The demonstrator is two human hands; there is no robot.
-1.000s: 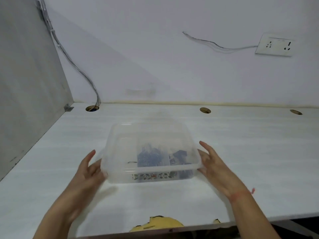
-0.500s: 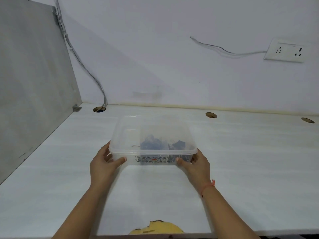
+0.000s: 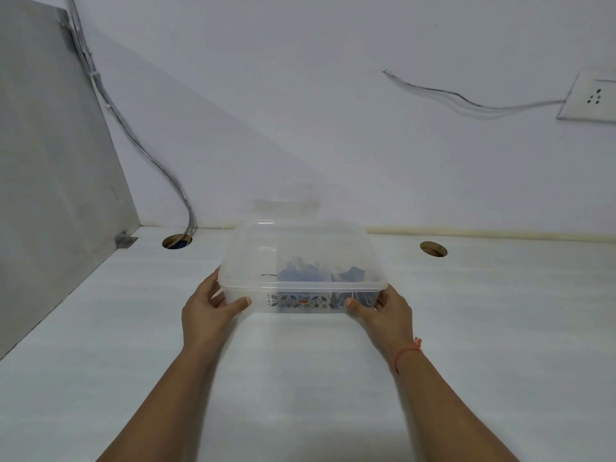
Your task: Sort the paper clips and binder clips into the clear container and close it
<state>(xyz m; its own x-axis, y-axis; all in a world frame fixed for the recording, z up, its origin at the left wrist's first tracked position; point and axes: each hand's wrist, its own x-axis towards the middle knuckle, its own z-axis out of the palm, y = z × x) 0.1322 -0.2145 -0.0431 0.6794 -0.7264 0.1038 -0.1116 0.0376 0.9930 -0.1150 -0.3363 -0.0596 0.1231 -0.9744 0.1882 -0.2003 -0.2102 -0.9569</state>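
Note:
The clear container stands on the white desk with its clear lid on top. Dark blue clips show through its walls, heaped in the middle and right part. A patterned band runs along its near wall. My left hand grips the container's near left corner, thumb on the front wall and fingers round the side. My right hand grips the near right corner the same way, thumb against the front wall.
The white desk runs to a white wall. Two round cable holes sit along its back edge, and cables drop into the left one. A grey partition closes the left side. A wall socket hangs at the upper right.
The container has moved away from me toward the wall. My hands shifted from its sides to its near corners, thumbs now on the front wall.

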